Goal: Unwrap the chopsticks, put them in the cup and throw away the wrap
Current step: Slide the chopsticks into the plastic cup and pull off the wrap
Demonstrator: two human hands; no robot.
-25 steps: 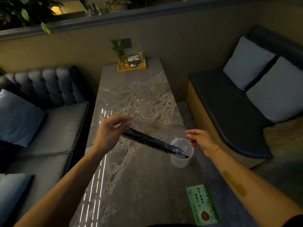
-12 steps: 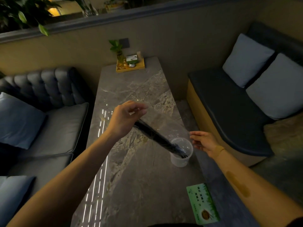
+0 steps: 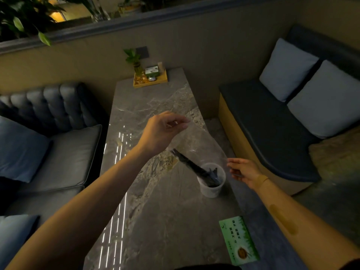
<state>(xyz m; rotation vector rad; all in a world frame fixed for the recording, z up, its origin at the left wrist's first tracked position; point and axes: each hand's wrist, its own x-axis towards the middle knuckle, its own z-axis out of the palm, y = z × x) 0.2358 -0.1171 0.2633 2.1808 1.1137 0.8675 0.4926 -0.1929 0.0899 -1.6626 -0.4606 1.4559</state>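
Chopsticks [image 3: 196, 168], dark ones, are leaning tilted in the clear plastic cup [image 3: 211, 189], lower ends down inside it and upper ends poking out up and to the left. The cup is sitting upright on the marble worktop [image 3: 155, 221], toward its right edge.

Left hand [image 3: 161, 131] is hovering above the worktop with its fingers [image 3: 182, 121] pinching the top end of the clear plastic wrap [image 3: 198, 141]. The wrap is hanging see-through between the two hands, sloping down to the right over the chopsticks. Honestly hard to tell if the stick tops are still inside it or just behind it.

Right hand [image 3: 244, 170] is sitting just beside the cup on its right, fingers loosely curled and slightly apart, with the fingertips right at the wrap's lower edge. Can't tell if it's actually gripping the wrap or only touching it.

A green card [image 3: 239, 240] with printed text is lying flat near the worktop's close right corner. A small wooden tray [image 3: 151, 79] with a little plant [image 3: 134, 61] is sitting at the far end. Sofas with cushions are flanking both sides.
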